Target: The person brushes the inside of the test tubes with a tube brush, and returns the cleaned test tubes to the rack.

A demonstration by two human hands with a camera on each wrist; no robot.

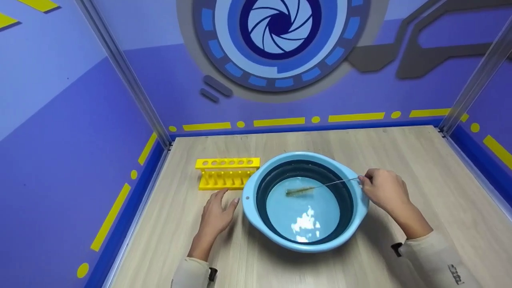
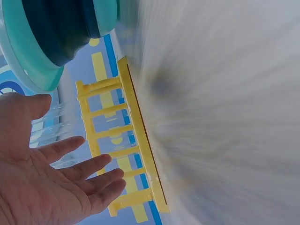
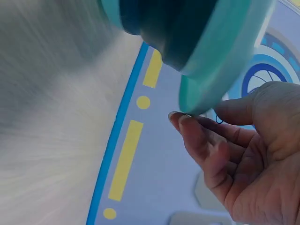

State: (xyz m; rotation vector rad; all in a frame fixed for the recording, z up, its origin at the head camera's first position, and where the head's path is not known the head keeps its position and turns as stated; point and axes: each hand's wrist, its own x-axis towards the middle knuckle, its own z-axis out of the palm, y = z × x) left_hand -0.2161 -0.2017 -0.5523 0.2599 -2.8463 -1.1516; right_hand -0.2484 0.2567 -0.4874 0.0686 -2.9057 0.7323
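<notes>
A light-blue basin (image 1: 306, 249) with dark inner walls holds water that catches a bright reflection. Over its right rim, my right hand (image 1: 386, 190) pinches the thin wire handle of a test tube brush (image 1: 300, 192), whose brown bristle end lies in the water. In the right wrist view, a small wire loop shows between the thumb and fingers of the right hand (image 3: 248, 154). Left of the basin, my left hand (image 1: 217, 214) has its fingers spread, holding nothing. Just beyond its fingertips stands a yellow test tube rack (image 1: 228, 163); in the left wrist view, faint clear shapes show beside the rack (image 2: 124, 140).
Everything stands on a light wooden table (image 1: 168, 224). Blue-purple panels with yellow marks enclose the left, back and right sides, joined by metal corner posts (image 1: 132, 80). The rack is close against the basin's left side.
</notes>
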